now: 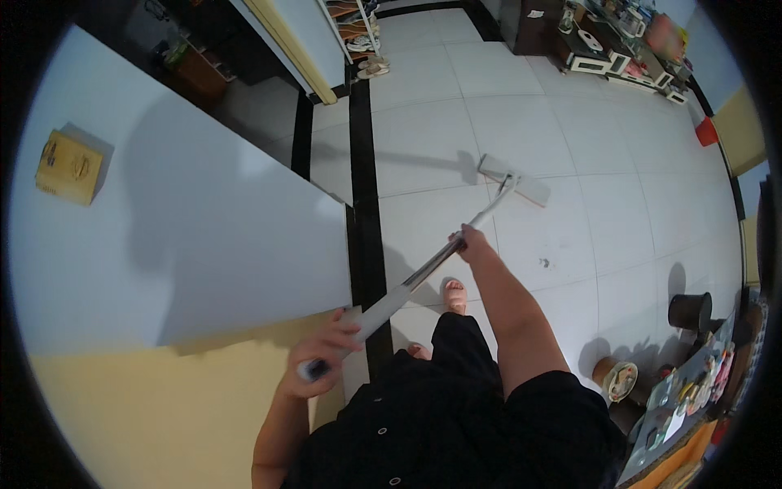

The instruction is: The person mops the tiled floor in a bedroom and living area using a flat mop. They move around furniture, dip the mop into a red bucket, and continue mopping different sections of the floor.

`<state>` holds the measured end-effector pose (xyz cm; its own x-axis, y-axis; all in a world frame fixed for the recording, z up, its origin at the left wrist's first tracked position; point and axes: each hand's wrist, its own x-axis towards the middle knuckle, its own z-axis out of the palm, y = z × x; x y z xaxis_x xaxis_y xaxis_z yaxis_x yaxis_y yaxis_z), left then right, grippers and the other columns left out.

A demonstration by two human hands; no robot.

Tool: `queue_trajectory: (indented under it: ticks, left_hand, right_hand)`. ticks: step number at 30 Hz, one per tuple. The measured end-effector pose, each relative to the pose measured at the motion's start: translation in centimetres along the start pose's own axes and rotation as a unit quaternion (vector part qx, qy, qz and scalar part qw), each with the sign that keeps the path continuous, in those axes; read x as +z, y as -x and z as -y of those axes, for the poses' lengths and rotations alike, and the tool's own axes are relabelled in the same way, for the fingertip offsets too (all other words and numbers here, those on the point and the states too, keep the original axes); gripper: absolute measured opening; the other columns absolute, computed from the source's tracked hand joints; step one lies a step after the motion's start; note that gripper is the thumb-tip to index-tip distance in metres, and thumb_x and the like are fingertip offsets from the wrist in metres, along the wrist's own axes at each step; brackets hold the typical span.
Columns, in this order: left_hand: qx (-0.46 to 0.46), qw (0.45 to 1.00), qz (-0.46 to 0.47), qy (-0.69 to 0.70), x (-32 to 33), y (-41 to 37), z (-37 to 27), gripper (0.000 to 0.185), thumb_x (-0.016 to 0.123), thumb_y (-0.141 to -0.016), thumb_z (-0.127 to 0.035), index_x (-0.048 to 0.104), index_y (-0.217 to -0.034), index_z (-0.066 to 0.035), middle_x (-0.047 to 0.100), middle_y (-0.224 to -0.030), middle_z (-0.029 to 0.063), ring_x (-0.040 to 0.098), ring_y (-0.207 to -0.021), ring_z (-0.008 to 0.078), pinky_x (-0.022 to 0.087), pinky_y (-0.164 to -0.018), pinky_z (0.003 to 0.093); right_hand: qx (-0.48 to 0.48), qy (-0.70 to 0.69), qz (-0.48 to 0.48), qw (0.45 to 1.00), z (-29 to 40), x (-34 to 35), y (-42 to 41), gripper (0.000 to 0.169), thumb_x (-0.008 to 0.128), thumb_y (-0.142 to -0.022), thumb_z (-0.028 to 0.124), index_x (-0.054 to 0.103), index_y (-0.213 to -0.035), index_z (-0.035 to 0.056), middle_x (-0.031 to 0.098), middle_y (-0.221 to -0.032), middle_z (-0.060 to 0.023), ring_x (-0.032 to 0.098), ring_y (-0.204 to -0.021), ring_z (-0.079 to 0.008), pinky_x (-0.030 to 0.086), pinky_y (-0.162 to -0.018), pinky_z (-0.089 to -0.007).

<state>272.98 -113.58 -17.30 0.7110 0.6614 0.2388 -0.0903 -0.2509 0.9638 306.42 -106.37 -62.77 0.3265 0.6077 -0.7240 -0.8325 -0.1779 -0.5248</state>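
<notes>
A flat mop with a white and chrome handle [427, 269] runs diagonally from low left up to the middle of the view. My left hand [321, 354] is wrapped around the thick white upper end of the handle, beside the wall. Further down the pole, my right hand [469, 243] grips the thinner section, with my arm stretched forward. The wide, pale mop head [531, 189] rests on the white tile floor [427, 140], tilted across the tile joints. A small dark smudge [544, 263] marks the floor to the right of my right hand.
A wall [244, 244] with a yellow box [70, 167] stands close on my left, beside a dark doorway. A shoe rack [354, 27] and a cluttered TV stand [605, 58] are ahead. On the right are a dark stool [690, 312], a bin [616, 378] and a loaded table [641, 452].
</notes>
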Motion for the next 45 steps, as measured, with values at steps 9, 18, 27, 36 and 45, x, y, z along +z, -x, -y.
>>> queue_trajectory:
  ticks: [9,18,27,36,45]
  left_hand:
    - [0.206,0.858,-0.452,0.128,-5.9,-7.5,-5.5,0.02,0.048,-0.085,-0.024,0.035,-0.075,-0.013,0.033,-0.061,-0.0014,0.037,-0.057,0.0093,0.041,-0.066,0.029]
    - [0.329,0.854,-0.402,-0.028,-5.6,-8.5,-14.1,0.015,0.043,-0.086,-0.006,0.035,-0.074,-0.01,0.036,-0.053,-0.0007,0.038,-0.043,0.008,0.036,-0.049,0.0226]
    - [0.231,0.814,-0.532,-0.014,-6.2,-10.9,0.3,0.013,0.051,-0.082,-0.013,0.038,-0.08,-0.012,0.039,-0.055,0.0001,0.041,-0.051,0.0119,0.038,-0.054,0.0283]
    - [0.057,0.914,-0.4,0.049,-9.9,-20.6,13.9,0.016,0.063,-0.078,-0.012,0.048,-0.078,-0.006,0.059,-0.079,0.0145,0.059,-0.077,0.0249,0.042,-0.088,0.0489]
    - [0.263,0.769,-0.572,-0.107,-21.7,-22.4,-2.9,0.016,0.047,-0.082,-0.015,0.033,-0.075,-0.011,0.031,-0.049,-0.0033,0.029,-0.041,0.0068,0.031,-0.049,0.0237]
  right_hand:
    - [0.137,-0.069,-0.082,0.985,5.9,20.7,15.9,0.005,0.04,-0.088,0.01,0.039,-0.092,0.0066,0.046,-0.076,-0.0107,0.051,-0.065,-0.024,0.049,-0.058,-0.0393]
    - [0.382,0.044,0.079,0.92,1.0,28.4,22.1,0.008,0.042,-0.086,0.004,0.037,-0.089,-0.0013,0.042,-0.082,-0.0132,0.048,-0.074,-0.0243,0.05,-0.069,-0.0419]
    - [-0.117,0.406,0.371,0.827,2.5,23.4,2.6,0.006,0.047,-0.084,0.008,0.047,-0.085,0.0024,0.05,-0.073,-0.0135,0.053,-0.065,-0.0257,0.049,-0.059,-0.0368]
    - [0.165,0.056,-0.022,0.984,15.9,30.2,-14.6,0.006,0.044,-0.086,0.005,0.038,-0.089,0.0038,0.039,-0.069,-0.0075,0.043,-0.057,-0.0166,0.046,-0.051,-0.0271]
    - [0.355,0.062,0.096,0.928,7.4,47.7,1.9,0.01,0.042,-0.086,0.005,0.039,-0.093,-0.0017,0.045,-0.083,-0.0146,0.049,-0.072,-0.026,0.048,-0.069,-0.0416]
